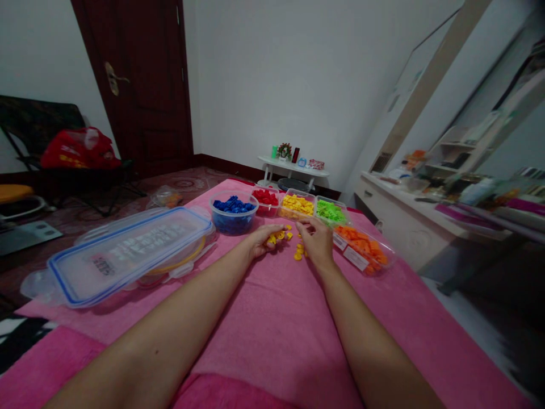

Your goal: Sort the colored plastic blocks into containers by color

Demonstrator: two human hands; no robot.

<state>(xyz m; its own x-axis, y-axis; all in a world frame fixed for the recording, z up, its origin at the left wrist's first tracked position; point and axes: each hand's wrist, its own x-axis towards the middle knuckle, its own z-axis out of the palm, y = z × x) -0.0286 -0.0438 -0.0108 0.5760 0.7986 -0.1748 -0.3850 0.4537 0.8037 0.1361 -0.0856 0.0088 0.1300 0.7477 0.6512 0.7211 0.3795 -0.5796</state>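
Note:
My left hand (261, 241) rests on its side on the pink cloth, its curled fingers around several small yellow plastic pieces (276, 236). Opposite it, my right hand (318, 240) has its fingertips drawn together in a pinch; whatever they hold is too small to make out. Between the hands, a few more yellow pieces (298, 256) lie loose on the cloth, some partly hidden by my right hand. Just beyond is a clear box of yellow pieces (297, 203). An orange-filled box (364, 250) stands right of my right hand.
A round tub of blue pieces (233, 215), a box of red pieces (264, 199) and a box of green pieces (331, 212) line the back of the pink-covered table (264, 329). Stacked clear lids (131, 253) lie at left. A white dresser (400, 210) stands at right.

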